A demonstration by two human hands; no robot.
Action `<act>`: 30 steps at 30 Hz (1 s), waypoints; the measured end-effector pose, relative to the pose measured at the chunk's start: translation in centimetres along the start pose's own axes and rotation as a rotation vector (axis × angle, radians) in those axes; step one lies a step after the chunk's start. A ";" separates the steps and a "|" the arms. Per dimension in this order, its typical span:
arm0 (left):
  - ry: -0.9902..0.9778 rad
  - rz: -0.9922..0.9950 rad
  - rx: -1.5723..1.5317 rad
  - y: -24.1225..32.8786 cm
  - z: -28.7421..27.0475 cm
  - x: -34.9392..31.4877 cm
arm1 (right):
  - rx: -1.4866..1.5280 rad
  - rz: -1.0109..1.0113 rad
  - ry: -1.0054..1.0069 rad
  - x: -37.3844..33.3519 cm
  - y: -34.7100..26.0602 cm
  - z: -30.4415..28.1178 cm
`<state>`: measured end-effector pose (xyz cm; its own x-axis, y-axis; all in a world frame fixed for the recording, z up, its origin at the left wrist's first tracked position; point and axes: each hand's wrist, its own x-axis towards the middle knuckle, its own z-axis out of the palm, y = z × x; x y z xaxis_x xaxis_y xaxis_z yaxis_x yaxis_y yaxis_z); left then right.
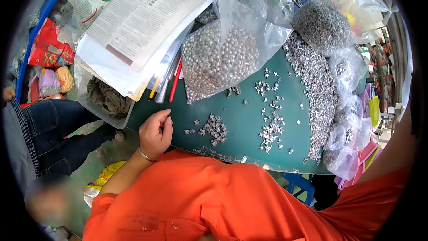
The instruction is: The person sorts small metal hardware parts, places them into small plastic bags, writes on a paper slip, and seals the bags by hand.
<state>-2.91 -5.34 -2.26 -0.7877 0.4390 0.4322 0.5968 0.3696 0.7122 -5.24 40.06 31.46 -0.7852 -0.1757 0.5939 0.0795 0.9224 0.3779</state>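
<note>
Held the left hand (156, 131) at the near left edge of the green table (191, 116), with fingers curled narrow; could not tell of any content inside the grip. Had the right hand out of view; could not tell its state. Located a small pile of grey metal parts (215, 130) on the table, to the right of the left hand and apart from it. Found scattered parts (273, 127) farther right, beside a long heap of parts (314, 93). Noted, beyond the left hand, a red pen (175, 81) and a silver pen (163, 90), near a clear bag (227, 35) of rounded silvery pieces. Saw a stack of papers (147, 18) left of the bag.
</note>
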 end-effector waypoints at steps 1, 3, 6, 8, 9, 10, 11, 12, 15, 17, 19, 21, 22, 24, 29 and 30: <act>0.022 0.000 0.025 -0.1 -0.1 -0.4 | 0.038 0.001 -0.025 -1.4 -0.4 1.1; 0.020 0.003 0.018 0.0 -0.1 -0.3 | 0.062 0.024 -0.066 -4.2 -0.8 1.3; 0.014 0.012 -0.021 -0.3 0.0 -0.2 | 0.082 0.071 -0.091 -6.4 -1.6 1.8; 0.006 -0.006 -0.051 -0.3 -0.2 -0.3 | 0.125 0.125 -0.059 -7.4 -2.3 2.5; -0.013 -0.008 -0.101 -0.2 0.0 -0.1 | 0.138 0.180 -0.018 -8.2 -2.8 1.4; -0.034 -0.011 -0.152 0.0 0.2 0.2 | 0.175 0.258 0.045 -9.3 -3.9 0.2; -0.095 -0.077 -0.283 0.3 0.2 0.4 | 0.267 0.341 0.140 -10.1 -5.6 -0.2; -0.144 -0.155 -0.402 0.6 -0.1 0.5 | 0.421 0.438 0.231 -10.9 -8.1 0.1; -0.560 -0.269 -0.902 2.8 -0.9 2.6 | 1.083 0.794 0.166 -14.6 -18.1 -0.4; -0.643 -0.281 -1.162 6.1 0.3 4.3 | 1.546 1.014 -0.152 -18.0 -23.9 -0.5; -0.748 -0.376 -1.157 7.1 0.5 4.6 | 1.783 0.904 -0.316 -20.9 -27.1 0.3; -0.948 -0.459 -0.934 6.5 -0.4 4.6 | 1.675 0.798 -0.379 -22.1 -28.1 1.0; -0.880 -0.507 -0.936 6.6 -0.9 4.4 | 1.488 0.713 -0.330 -22.5 -28.1 2.2; -0.729 -0.588 -0.945 7.2 -2.1 3.8 | 1.094 0.574 -0.212 -22.9 -27.9 4.9; -0.633 -0.680 -0.784 8.3 -4.3 2.8 | 0.744 0.294 -0.129 -22.8 -26.8 8.4; -0.579 -0.699 -0.821 8.5 -4.6 2.5 | 0.813 0.317 -0.116 -22.6 -27.0 7.9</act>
<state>-0.47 -4.91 7.43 -0.5908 0.7296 -0.3444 -0.3663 0.1378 0.9203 5.47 21.82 2.19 -0.8612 0.1259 0.4924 -0.1225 0.8889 -0.4415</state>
